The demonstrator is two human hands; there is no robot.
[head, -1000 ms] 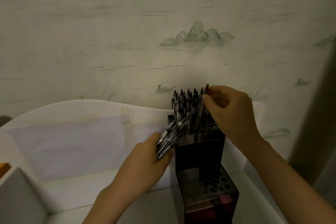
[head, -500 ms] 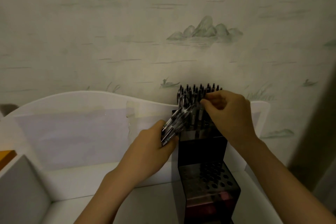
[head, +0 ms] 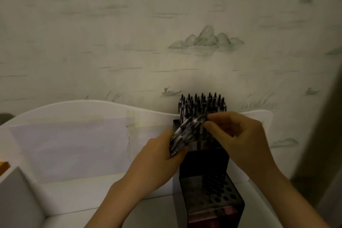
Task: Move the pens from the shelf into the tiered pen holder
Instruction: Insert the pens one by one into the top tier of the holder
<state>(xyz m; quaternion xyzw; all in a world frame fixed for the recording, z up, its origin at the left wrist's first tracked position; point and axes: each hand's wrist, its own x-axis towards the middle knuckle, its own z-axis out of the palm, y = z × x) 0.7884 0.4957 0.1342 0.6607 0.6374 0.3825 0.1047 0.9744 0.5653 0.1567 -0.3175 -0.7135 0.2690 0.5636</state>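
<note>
Pale wallpaper with faint green hills (head: 207, 40) backs a white shelf (head: 77, 196) with a wavy rear panel. Fingers (head: 210, 126) of the right hand (head: 240, 140) are pinched together at the upper tip of a bundle of pens (head: 185, 133), which the left hand (head: 159, 155) grips at its lower end with fingers curled round it. Just behind the bundle, the dark tiered pen holder (head: 209, 187) stands on the shelf, its top tier packed with upright pens (head: 201, 105), its lower tier showing open holes.
</note>
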